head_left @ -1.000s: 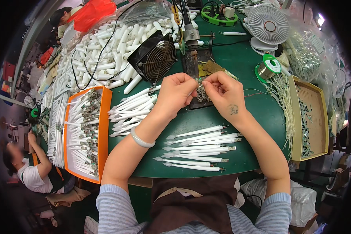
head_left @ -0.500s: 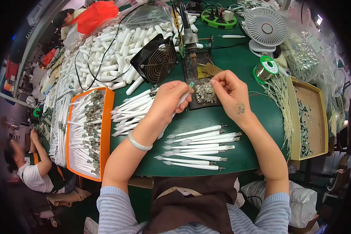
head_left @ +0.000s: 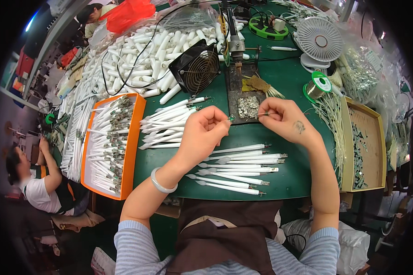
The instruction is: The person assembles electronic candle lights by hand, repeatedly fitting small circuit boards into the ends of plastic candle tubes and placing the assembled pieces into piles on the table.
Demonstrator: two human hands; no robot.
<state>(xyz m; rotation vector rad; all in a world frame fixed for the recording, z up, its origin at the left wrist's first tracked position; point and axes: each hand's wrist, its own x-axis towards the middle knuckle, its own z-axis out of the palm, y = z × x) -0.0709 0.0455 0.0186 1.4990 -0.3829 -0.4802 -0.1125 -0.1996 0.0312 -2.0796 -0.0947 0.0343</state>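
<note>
My left hand (head_left: pixel 205 133) is closed, a small green circuit board (head_left: pixel 231 118) sticking out past its thumb and forefinger; whatever is behind the board is hidden in the fist. To its right, my right hand (head_left: pixel 287 120) pinches a thin wire (head_left: pixel 265 113), partly covered by the fingertips. A heap of silvery solder scraps (head_left: pixel 248 108) lies on a dark plate between the hands, just beyond the fingertips. Above that plate a clamped soldering iron (head_left: pixel 238 67) points down. Several white candle-shaped sticks (head_left: pixel 243 161) with small boards on their ends lie nearer me.
An orange-edged box (head_left: pixel 134 151) of white sticks stands left, beside another bunch (head_left: pixel 165 126). White tubes (head_left: pixel 147 57) pile up behind a black fan (head_left: pixel 197 68). On the right are a solder spool (head_left: pixel 317 86), a white fan (head_left: pixel 320 41) and a box of small boards (head_left: pixel 376 151).
The left hand has turned and come lower, and the white stick seen in it before no longer shows. My right hand now shows a thin wire in its pinch. The view has shifted slightly.
</note>
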